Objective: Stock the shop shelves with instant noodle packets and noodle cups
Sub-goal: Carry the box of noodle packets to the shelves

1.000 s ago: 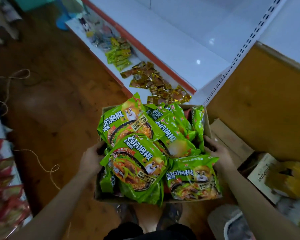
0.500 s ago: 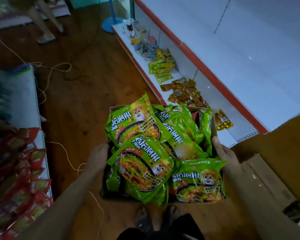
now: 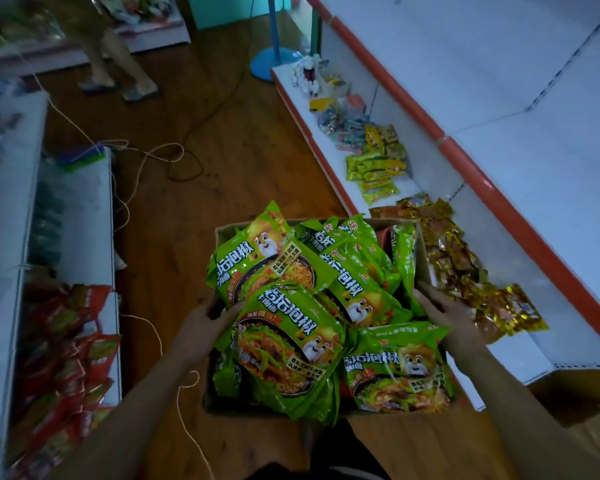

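Observation:
A brown cardboard box heaped with several green instant noodle packets is carried in front of me above the wooden floor. My left hand grips the box's left wall, fingers curled over its rim. On the opposite side my right hand holds the right wall, fingers against the packets. To the right runs a white shelf with an orange edge; its low board carries gold snack packets and small green packets.
A second white shelf on the left holds red packets. Cords and string trail across the floor. Another person's legs stand at the back left, near a blue fan base.
The view has swung left and further down the aisle while both hands keep hold of the box. The shelf's low board and the person at the back are more in view.

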